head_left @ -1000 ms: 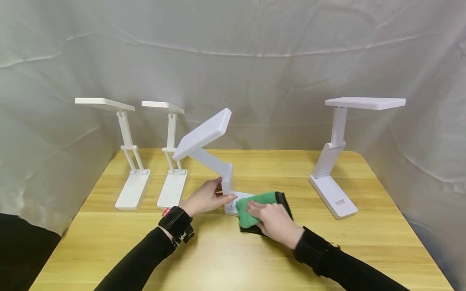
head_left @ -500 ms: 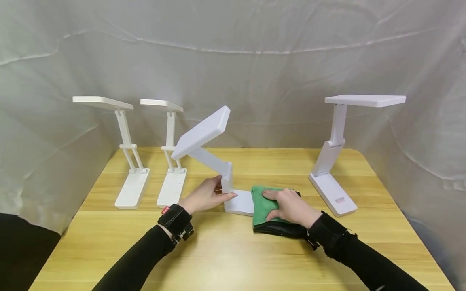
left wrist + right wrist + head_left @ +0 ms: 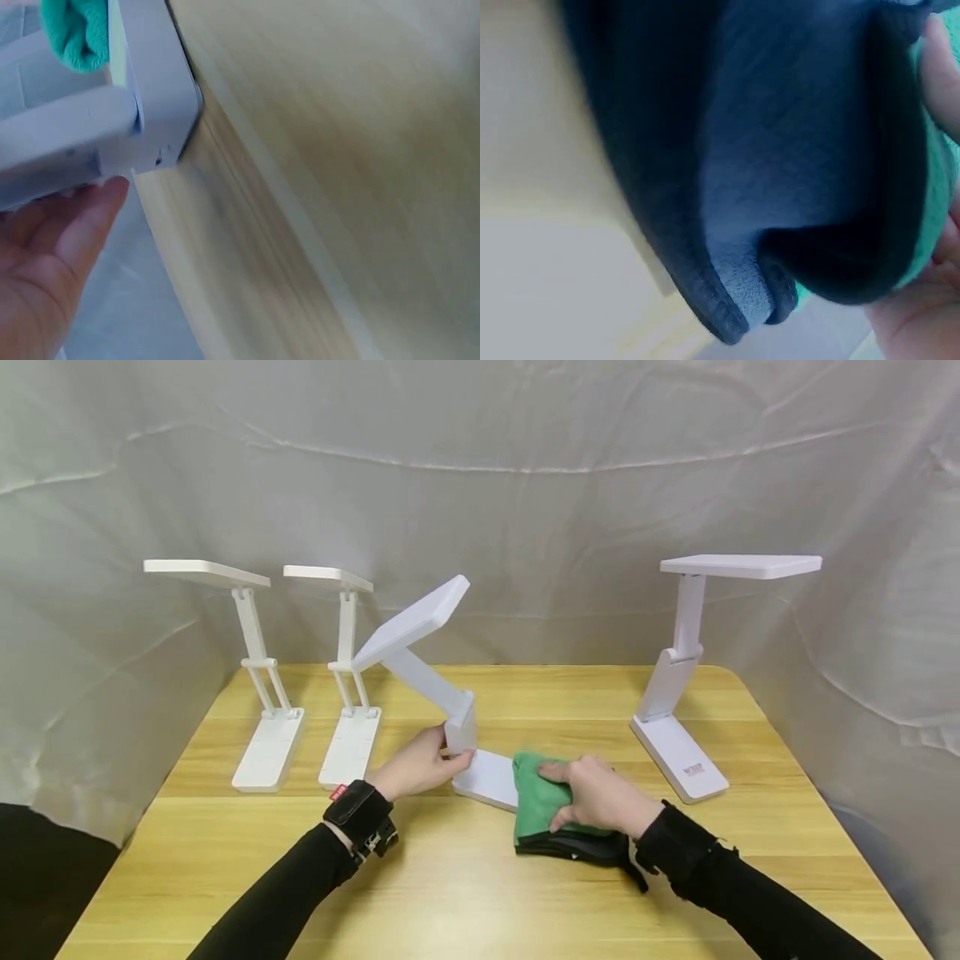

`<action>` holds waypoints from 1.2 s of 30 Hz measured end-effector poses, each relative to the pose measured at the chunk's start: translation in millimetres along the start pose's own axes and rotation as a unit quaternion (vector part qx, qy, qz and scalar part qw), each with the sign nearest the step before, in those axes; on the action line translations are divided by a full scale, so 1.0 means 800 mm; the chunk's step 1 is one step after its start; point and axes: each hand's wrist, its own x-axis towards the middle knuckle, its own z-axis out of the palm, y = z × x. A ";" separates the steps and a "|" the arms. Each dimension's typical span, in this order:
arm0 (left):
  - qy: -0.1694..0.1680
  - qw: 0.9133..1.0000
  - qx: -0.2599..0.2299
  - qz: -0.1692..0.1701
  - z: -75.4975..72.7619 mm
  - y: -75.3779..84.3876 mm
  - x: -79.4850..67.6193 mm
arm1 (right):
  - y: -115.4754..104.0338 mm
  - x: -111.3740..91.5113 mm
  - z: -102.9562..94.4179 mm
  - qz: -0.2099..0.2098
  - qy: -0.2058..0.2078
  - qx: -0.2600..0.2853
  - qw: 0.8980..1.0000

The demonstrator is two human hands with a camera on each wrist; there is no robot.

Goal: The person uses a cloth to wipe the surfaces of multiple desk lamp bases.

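Observation:
A white folding desk lamp (image 3: pixel 423 681) stands mid-table, its head tilted and its flat base pointing right. My left hand (image 3: pixel 423 764) grips the lower arm near the hinge; in the left wrist view the thumb (image 3: pixel 94 217) lies against that arm, the other fingers partly hidden behind it. My right hand (image 3: pixel 600 793) holds a folded green cloth (image 3: pixel 536 797) with black edging over the right end of the base, covering that end. The right wrist view shows the cloth's dark trim and greyish inner side (image 3: pixel 787 127) close up, with the thumb against its green face.
Two more white lamps (image 3: pixel 270 747) (image 3: pixel 351 747) stand unfolded at the left, the nearer one just behind my left hand. Another lamp (image 3: pixel 678 760) stands at the right, beyond my right hand. A grey fabric backdrop (image 3: pixel 480 527) surrounds the wooden table (image 3: pixel 420 893).
My right hand first slid the cloth right along the base, onto its far end. The lamp has since turned slightly in my left hand, its base's right end swinging towards me.

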 end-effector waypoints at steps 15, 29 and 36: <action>0.035 0.999 0.002 -0.017 0.006 -0.012 0.009 | -0.029 -0.011 0.030 -0.060 0.010 -0.012 0.998; -0.008 1.000 -0.013 -0.023 -0.004 -0.023 0.018 | -0.045 -0.007 0.030 -0.058 -0.011 -0.026 0.998; -0.024 0.999 -0.019 -0.012 -0.009 -0.022 0.017 | -0.052 0.008 0.036 -0.043 -0.037 0.033 0.998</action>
